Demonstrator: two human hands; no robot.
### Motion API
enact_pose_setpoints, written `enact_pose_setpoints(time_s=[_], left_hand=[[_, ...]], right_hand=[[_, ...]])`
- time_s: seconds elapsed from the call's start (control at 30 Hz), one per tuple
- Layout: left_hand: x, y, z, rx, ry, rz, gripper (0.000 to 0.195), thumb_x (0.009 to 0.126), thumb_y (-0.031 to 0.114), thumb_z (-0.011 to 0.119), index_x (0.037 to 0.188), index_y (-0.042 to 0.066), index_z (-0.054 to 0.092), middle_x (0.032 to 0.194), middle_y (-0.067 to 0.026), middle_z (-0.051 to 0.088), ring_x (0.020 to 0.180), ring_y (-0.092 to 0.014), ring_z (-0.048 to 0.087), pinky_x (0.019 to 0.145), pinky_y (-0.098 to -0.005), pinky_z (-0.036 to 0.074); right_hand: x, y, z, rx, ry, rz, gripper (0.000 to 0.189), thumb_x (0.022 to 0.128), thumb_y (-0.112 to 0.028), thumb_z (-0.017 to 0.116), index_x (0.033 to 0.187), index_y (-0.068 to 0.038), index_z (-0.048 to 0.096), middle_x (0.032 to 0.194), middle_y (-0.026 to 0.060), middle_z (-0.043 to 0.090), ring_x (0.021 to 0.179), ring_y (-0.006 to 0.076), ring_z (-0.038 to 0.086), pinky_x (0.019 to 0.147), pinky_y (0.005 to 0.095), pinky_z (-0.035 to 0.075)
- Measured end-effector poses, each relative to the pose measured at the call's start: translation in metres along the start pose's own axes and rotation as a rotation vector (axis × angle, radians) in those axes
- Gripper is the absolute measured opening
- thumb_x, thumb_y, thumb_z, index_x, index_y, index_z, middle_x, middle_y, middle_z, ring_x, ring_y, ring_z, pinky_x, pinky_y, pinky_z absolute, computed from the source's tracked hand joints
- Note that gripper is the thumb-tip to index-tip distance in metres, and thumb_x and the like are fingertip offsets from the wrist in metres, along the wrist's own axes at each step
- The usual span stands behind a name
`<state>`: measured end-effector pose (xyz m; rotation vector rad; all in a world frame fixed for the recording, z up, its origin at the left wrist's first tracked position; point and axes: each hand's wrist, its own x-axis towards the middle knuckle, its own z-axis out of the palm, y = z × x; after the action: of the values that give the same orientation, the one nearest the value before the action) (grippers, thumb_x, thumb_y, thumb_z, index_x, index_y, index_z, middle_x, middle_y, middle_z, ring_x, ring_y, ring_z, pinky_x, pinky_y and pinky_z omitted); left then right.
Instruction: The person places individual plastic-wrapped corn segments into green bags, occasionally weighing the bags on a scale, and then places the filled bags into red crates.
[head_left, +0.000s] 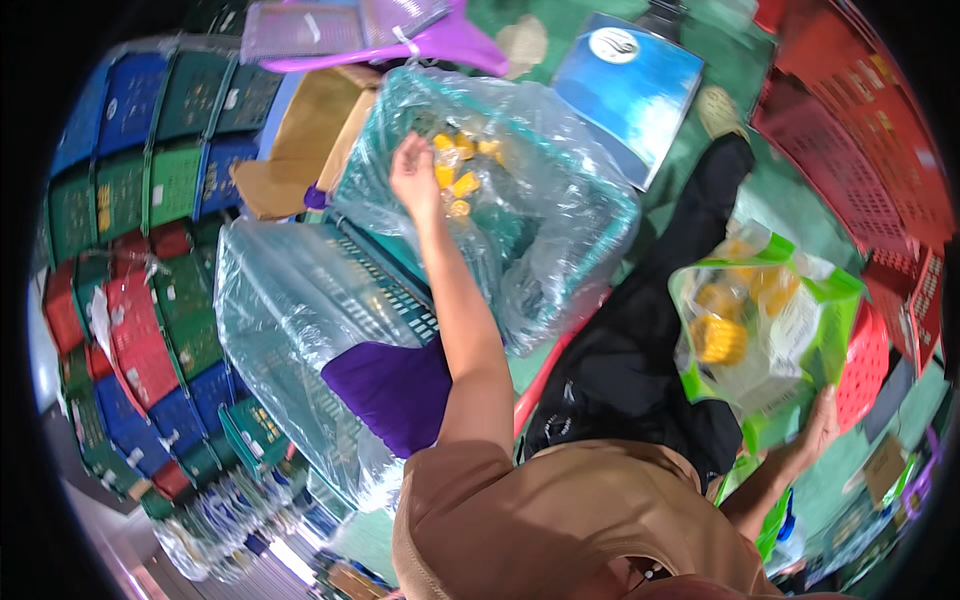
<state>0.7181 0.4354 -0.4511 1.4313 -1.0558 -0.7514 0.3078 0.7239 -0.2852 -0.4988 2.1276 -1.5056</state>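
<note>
My left hand reaches over a teal plastic crate lined with clear plastic film. Its fingers are curled, and blur hides whether anything is between them. Just right of that hand, several yellow ribbed pieces, like cut corn cobs, lie in the liner. My right hand grips the edge of a green and clear plastic bag. Through the bag's clear side, more yellow ribbed pieces show. The bag bears printing and rests by my leg.
A second film-covered crate adjoins at left, with purple cloth near my arm. Behind stand an open cardboard box, a purple plastic item and a blue box. Stacked crates and red crates flank me.
</note>
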Motion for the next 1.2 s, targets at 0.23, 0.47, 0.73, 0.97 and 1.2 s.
enact_pose_setpoints(time_s=[0.23, 0.47, 0.73, 0.97, 1.2], left_hand=[[0.039, -0.199, -0.036, 0.970, -0.045, -0.362, 0.069, 0.062, 0.030, 0.071, 0.123, 0.015, 0.044, 0.118, -0.0162, 0.047, 0.106, -0.036, 0.046, 0.089, -0.0423, 0.038], [0.090, -0.224, -0.001, 1.407, -0.417, -0.277, 0.097, 0.060, 0.042, 0.071, 0.137, 0.018, 0.016, 0.141, -0.0140, 0.014, 0.126, -0.034, 0.021, 0.099, -0.0453, 0.026], [0.086, -0.259, -0.010, 1.472, -0.312, -0.211, 0.063, 0.065, 0.031, 0.068, 0.123, 0.024, 0.044, 0.114, -0.0089, 0.053, 0.115, -0.024, 0.040, 0.097, -0.0382, 0.028], [0.025, -0.224, -0.014, 0.624, 0.027, -0.055, 0.034, 0.055, -0.003, 0.066, 0.085, 0.011, 0.068, 0.101, -0.0071, 0.058, 0.093, -0.018, 0.055, 0.082, -0.0303, 0.042], [-0.050, -0.129, -0.021, -0.671, 0.155, -0.611, 0.050, 0.072, -0.001, 0.054, 0.120, 0.004, 0.045, 0.105, -0.0069, 0.053, 0.093, -0.018, 0.053, 0.078, -0.0306, 0.046]], right_hand=[[0.018, 0.007, 0.022, -0.210, -0.103, 0.022, 0.030, 0.090, -0.022, 0.044, 0.078, 0.003, 0.055, 0.058, -0.0045, 0.038, 0.055, 0.0034, 0.031, 0.047, 0.0201, 0.020], [0.038, 0.006, 0.036, -0.383, -0.042, 0.056, 0.030, 0.088, -0.025, 0.050, 0.080, 0.003, 0.057, 0.062, -0.0023, 0.041, 0.058, 0.0057, 0.034, 0.052, 0.0214, 0.026], [0.042, 0.041, -0.008, -0.379, 0.046, -0.094, 0.030, 0.089, -0.021, 0.049, 0.096, 0.006, 0.059, 0.090, 0.0065, 0.052, 0.073, 0.0091, 0.047, 0.068, 0.0221, 0.039], [0.028, 0.011, 0.040, -0.310, 0.169, -0.053, 0.032, 0.087, -0.027, 0.051, 0.082, 0.003, 0.062, 0.049, -0.0003, 0.047, 0.041, 0.0060, 0.035, 0.038, 0.0220, 0.032], [0.009, 0.004, 0.023, -0.182, 0.090, -0.145, 0.030, 0.089, -0.022, 0.047, 0.087, 0.006, 0.058, 0.067, 0.0012, 0.049, 0.059, 0.0056, 0.040, 0.052, 0.0197, 0.031]])
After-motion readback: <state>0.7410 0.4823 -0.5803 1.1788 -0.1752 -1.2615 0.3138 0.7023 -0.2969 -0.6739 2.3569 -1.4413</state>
